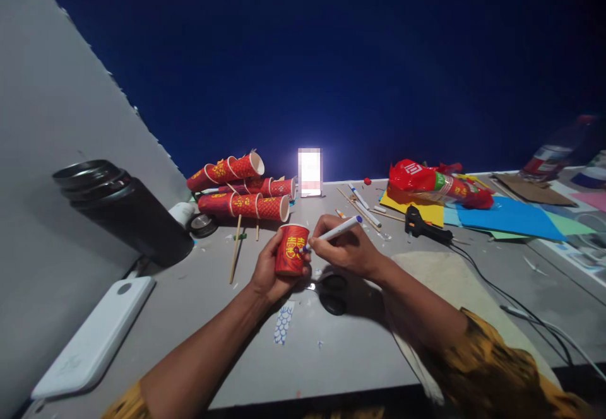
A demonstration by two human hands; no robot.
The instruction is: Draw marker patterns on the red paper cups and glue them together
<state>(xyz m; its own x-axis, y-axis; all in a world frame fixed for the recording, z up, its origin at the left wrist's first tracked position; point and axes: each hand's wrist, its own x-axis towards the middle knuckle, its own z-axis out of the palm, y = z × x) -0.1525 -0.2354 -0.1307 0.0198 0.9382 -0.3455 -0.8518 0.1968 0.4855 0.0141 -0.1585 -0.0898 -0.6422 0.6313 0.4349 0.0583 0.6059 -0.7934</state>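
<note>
- Dark blue backdrop (331,59) fills the whole top half. No detail in it, so I can't tell if it's a wall or a cloth.
- Grey desk (199,318) runs under everything. Its near edge is cut off by the frame, and the far right end is too dim to read.
- Black flask (127,211) lies tilted on the left with its open mouth toward the camera. The inside is too dark to see.
- White power bank (95,337) sits flat at the lower left, well apart from the hands.
- Blue paper sheet (506,217) is on the right with yellow and green sheets poking out from under it.
- Pile of red cups (243,188) lies sideways behind the hands, some nested, so it's hard to count them.
- Red plastic bag (426,182) is crumpled, and its contents are mostly hidden.
- Left hand (269,271) has its fingers wrapped round a red paper cup (291,250). The cup is held upright just above the desk, front and centre.
- Right hand (348,248) has its fingers pinched on a white marker (336,230), with the tip at the cup's side.
- Black glue gun (423,226) lies on its side, and its cord trails off to the right.
- Scissors (331,293) are mostly hidden under the right wrist. Only the dark handles show.
- Glowing screen (310,173) is blown out and unreadable.
- Scale-patterned paper scrap (283,323) lies below the left wrist.
</note>
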